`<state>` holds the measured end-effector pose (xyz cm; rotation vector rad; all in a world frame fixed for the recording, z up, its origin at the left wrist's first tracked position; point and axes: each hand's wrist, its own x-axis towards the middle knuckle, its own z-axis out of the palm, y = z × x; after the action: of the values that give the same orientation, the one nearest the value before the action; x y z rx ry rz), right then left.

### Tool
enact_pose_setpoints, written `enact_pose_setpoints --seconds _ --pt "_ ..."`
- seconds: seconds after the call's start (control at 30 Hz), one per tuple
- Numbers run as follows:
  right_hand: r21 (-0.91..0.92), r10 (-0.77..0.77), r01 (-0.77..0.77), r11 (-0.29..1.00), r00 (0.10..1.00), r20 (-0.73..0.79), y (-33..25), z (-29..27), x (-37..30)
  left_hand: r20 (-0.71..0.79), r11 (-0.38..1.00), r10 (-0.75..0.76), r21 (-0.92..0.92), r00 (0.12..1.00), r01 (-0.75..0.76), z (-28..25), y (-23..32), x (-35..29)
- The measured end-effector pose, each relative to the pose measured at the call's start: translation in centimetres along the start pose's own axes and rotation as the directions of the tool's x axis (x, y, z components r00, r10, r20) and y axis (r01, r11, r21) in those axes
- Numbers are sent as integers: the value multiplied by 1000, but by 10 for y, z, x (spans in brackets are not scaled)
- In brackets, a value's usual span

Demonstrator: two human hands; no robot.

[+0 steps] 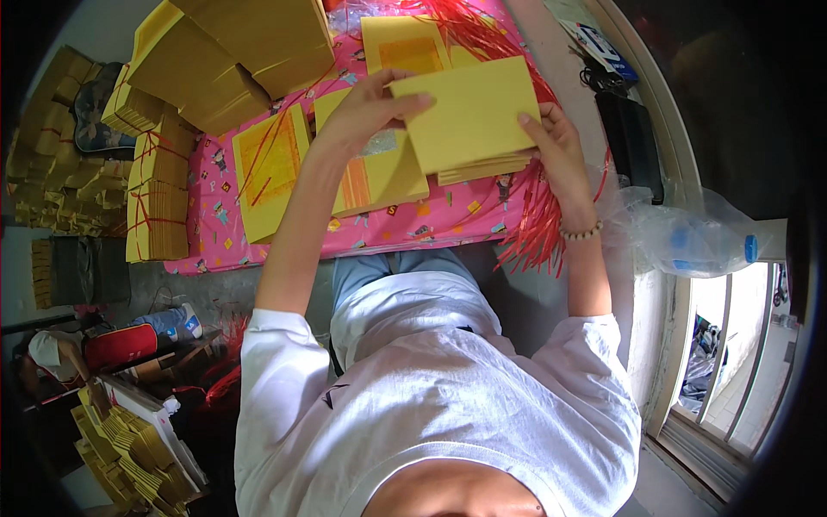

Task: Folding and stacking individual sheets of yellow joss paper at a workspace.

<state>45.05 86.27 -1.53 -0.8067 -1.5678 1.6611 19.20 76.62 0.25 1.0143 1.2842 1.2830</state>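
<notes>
Over the near right part of the pink table, my left hand (375,108) and my right hand (556,146) hold a flat rectangle of yellow paper (469,112) between them. The left thumb lies on its upper left edge, while the right thumb presses its right edge. Whether it is one sheet or several, I cannot tell. Just below it, the edges of a yellow paper stack (487,170) show. Left of that lies yellow paper with orange marks (362,185), partly covered by my left hand. Further left is a yellow pile with an orange printed square (271,168).
Red plastic strips (547,224) hang over the table's right edge. Yellow bundles tied with red string (159,215) stand at the left, below large paper stacks (228,47). A clear bag with bottles (689,228) is at the right. Another person (65,358) is at the lower left.
</notes>
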Motion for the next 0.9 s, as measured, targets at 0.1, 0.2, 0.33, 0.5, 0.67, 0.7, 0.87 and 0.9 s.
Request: enact_pose_setpoints --seconds 0.1,0.2,0.33,0.5,0.67,0.7,0.87,0.9 --pt "4 33 -32 999 996 -81 9 -12 18 -121 998 12 -61 993 -20 16 -10 27" --pt "-98 81 -95 991 988 -133 25 -19 26 -147 1000 18 -20 989 -21 20 -37 48" --pt "-107 131 -149 983 979 -159 51 -22 29 -171 972 54 234 984 -13 21 -64 55" --pt "-105 223 -240 965 963 -154 70 -30 28 -189 931 65 366 980 9 26 -81 56" --pt "-106 210 -226 968 967 -143 77 -33 26 -190 902 52 431 980 36 30 -82 53" --pt "-108 207 -223 969 968 -142 78 -33 26 -194 883 96 469 976 7 32 -83 53" --pt "-131 198 -214 968 972 -127 80 -33 24 -212 849 129 528 969 2 36 -82 51" --pt "-163 186 -208 964 973 -137 79 -32 24 -216 822 120 569 969 25 38 -81 51"
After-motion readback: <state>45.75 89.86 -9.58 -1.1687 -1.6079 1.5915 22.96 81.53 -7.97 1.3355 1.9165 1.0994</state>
